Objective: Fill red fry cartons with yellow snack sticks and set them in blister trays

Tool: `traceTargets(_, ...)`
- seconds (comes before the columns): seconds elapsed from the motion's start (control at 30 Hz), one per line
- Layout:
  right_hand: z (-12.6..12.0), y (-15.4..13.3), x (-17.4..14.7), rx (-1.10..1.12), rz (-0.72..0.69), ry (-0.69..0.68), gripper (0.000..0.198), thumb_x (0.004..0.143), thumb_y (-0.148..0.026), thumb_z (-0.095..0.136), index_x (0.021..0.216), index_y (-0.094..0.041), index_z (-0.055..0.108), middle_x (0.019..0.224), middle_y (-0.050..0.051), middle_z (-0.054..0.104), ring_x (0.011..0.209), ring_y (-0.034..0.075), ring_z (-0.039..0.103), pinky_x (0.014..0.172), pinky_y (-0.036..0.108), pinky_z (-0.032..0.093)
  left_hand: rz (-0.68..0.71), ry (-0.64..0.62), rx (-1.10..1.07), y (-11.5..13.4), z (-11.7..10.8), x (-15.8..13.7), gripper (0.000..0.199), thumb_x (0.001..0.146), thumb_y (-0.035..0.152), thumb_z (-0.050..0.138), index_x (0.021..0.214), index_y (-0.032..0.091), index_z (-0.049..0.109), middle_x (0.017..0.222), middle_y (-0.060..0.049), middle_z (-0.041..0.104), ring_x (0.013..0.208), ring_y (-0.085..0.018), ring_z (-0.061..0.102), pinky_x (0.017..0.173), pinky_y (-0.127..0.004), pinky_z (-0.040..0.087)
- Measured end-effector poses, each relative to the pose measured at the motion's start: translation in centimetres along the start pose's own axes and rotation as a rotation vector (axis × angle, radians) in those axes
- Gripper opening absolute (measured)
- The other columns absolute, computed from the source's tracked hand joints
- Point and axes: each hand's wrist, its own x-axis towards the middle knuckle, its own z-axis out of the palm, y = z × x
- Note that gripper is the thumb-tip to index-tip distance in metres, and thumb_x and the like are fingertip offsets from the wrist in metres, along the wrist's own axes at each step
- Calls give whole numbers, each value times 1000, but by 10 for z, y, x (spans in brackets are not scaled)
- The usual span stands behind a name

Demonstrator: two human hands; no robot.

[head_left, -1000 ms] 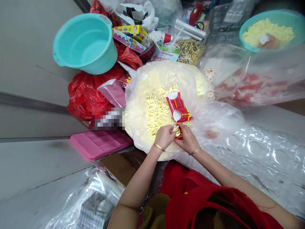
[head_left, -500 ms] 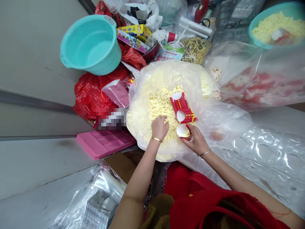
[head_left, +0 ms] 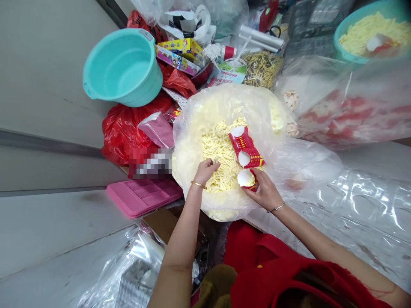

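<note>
My right hand [head_left: 267, 191] grips a small red fry box [head_left: 246, 178] with a white inside; a little pale yellow shows within it. Two more red and yellow fry boxes [head_left: 245, 147] lie just beyond it on a heap of pale yellow fry-shaped sticks [head_left: 223, 147]. The heap fills a large clear plastic bag [head_left: 192, 111] with its mouth spread wide. Over the left side of the heap is my left hand [head_left: 206, 171], thumb and fingers a little apart at the sticks. Its fingertips are partly hidden among them.
A turquoise basin [head_left: 123, 68] stands at the upper left on red bags [head_left: 128, 128]. Below lies a pink plastic tray [head_left: 144, 196]. Another basin [head_left: 340, 38] with yellow sticks is at the upper right, behind a clear bag of red and white pieces [head_left: 353, 111].
My left hand has moved left over the heap, away from the held box, and its fingers have loosened. My right hand keeps the fry box in nearly the same place.
</note>
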Motion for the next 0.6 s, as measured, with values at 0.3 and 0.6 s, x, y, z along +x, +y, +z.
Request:
traceTargets(0.3, 4, 0, 3, -7, -16, -27, 63, 78, -39, 63, 130, -15, 36, 122, 16, 52, 113, 29, 49, 96, 46, 44, 159, 9, 147, 13, 13, 0, 17, 72, 32, 64, 75, 16, 56, 69, 1, 54, 62, -10, 51, 56, -22, 37)
traceTargets(0.6, 2, -1, -3, 9, 8, -47, 65, 78, -38, 63, 132, -16, 35, 122, 15, 51, 113, 28, 49, 97, 45, 43, 485, -75, 928, 13, 33, 41, 10, 74, 14, 53, 81, 18, 60, 86, -5, 56, 78, -18, 53, 66, -28, 39)
